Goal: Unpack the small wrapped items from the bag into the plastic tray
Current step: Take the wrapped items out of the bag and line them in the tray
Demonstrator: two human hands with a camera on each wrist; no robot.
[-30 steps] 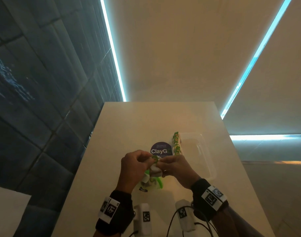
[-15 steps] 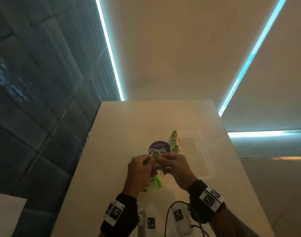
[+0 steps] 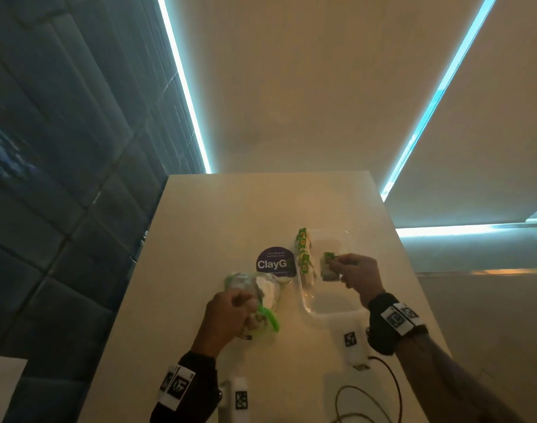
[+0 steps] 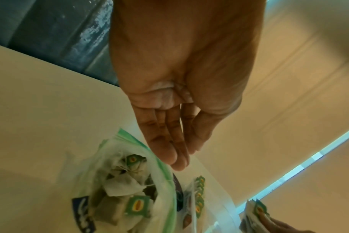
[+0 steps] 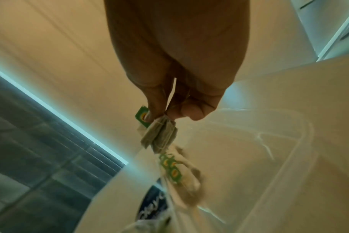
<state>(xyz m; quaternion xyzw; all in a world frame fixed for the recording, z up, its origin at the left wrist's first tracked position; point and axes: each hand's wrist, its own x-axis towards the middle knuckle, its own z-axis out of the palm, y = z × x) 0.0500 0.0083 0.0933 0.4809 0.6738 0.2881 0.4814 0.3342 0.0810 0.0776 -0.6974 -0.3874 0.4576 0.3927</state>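
Observation:
A clear zip bag (image 3: pixel 255 288) with a green seal lies left of centre on the table, several small green-tagged wrapped items inside (image 4: pixel 119 189). My left hand (image 3: pixel 233 312) grips the bag's near end, fingertips at its rim (image 4: pixel 183 160). My right hand (image 3: pixel 343 267) pinches a small wrapped item (image 3: pixel 328 267) between thumb and fingers (image 5: pixel 165 115) and holds it just above the clear plastic tray (image 3: pixel 306 312). The item (image 5: pixel 159 135) hangs below the fingers. A row of wrapped items (image 3: pixel 303 257) stands along the tray's left wall.
A round purple ClayG sticker (image 3: pixel 275 261) lies between bag and tray. Two white tagged blocks (image 3: pixel 351 343) (image 3: pixel 239 398) and a looped cable (image 3: pixel 392 389) sit near the table's front edge. A dark tiled wall (image 3: pixel 62 209) runs along the table's left side.
Both hands were together at the bag's mouth. My right hand has moved right over the tray with a wrapped item, and my left hand has drawn the bag to the left.

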